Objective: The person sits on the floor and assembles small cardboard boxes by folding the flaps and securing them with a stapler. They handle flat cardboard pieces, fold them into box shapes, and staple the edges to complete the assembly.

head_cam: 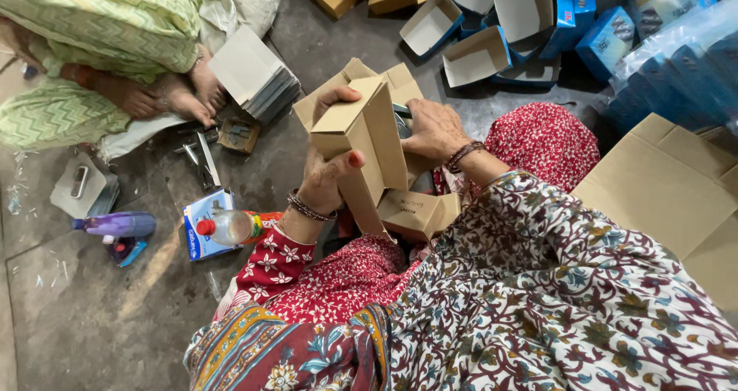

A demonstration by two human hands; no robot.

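Observation:
My left hand (327, 177) grips a small brown cardboard box (367, 133) from below, thumb on its side and fingers over its top edge. My right hand (435, 129) reaches behind and to the right of that box, fingers at its open flaps, partly hidden by the cardboard. Whether it grasps anything is unclear. Another flat brown box (419, 212) lies on my lap just below. Both wrists wear dark bangles.
A seated person in green (100, 45) is at the top left, bare feet next to a stack of flat white cartons (254, 72). Two bottles (231, 226) and a blue packet lie on the grey floor. Blue and white open boxes (523, 22) are piled at the top; a large carton (669, 191) stands at the right.

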